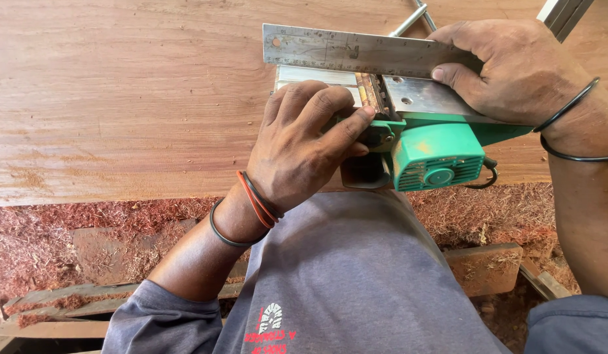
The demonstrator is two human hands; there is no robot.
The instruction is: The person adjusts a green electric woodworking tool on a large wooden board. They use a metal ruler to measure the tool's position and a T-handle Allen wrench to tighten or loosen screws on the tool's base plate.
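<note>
— Lying upside down on the reddish wooden board, the green electric planer is seen with its metal sole turned upward, at the board's near edge, above the lap. How is it being held?

— It is gripped by the left hand, whose fingers are curled over the sole's front part while the thumb is pressed against the green housing near the cutter slot.

— And the steel ruler?

— It is laid flat across the sole, just beyond the slot, and is pinned there at its right end by the right hand, thumb on the near edge and fingers closed over the top.

— What is seen around?

— Red wood shavings are spread on the ground below the board, with timber offcuts among them. Bands are worn on both wrists.
</note>
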